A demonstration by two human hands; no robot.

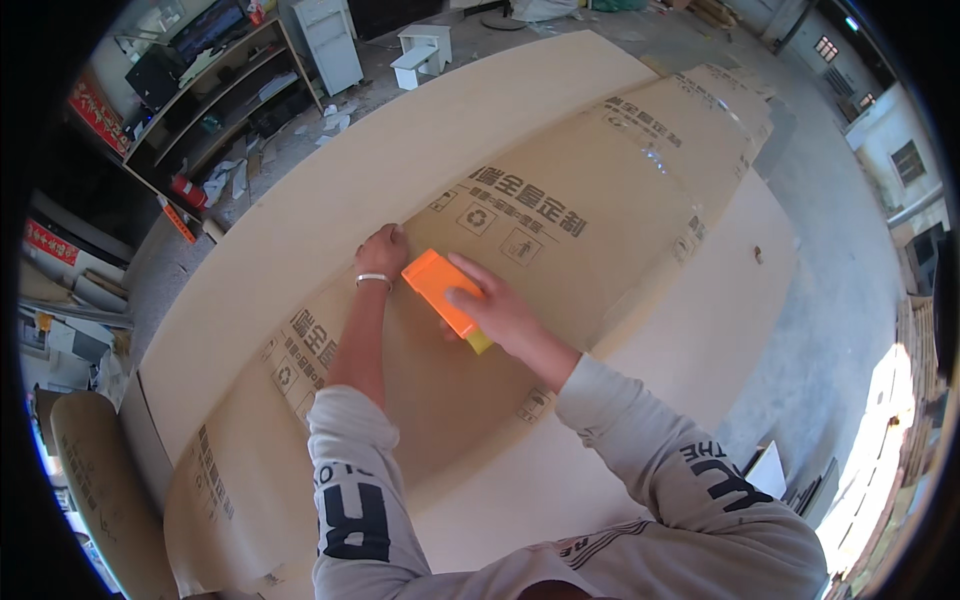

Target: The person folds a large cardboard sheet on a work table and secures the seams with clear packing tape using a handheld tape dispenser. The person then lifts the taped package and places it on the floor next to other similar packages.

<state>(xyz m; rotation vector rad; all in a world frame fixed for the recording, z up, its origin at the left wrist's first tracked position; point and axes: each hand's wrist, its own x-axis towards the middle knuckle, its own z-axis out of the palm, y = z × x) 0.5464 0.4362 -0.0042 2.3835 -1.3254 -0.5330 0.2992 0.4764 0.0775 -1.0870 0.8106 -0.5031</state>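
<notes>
Gripping, with the right hand (492,308), an orange block-shaped tool (438,290), probably light, stiff and best taken round its middle, over printed brown cardboard (600,180), likely flexible and best steadied at the edge by the left hand (383,248), with hold impossible to tell.

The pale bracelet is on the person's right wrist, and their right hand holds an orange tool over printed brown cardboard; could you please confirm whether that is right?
Not quite: the head view shows the pale bracelet on the left wrist. The right hand does hold the orange tool over printed brown cardboard.
</notes>
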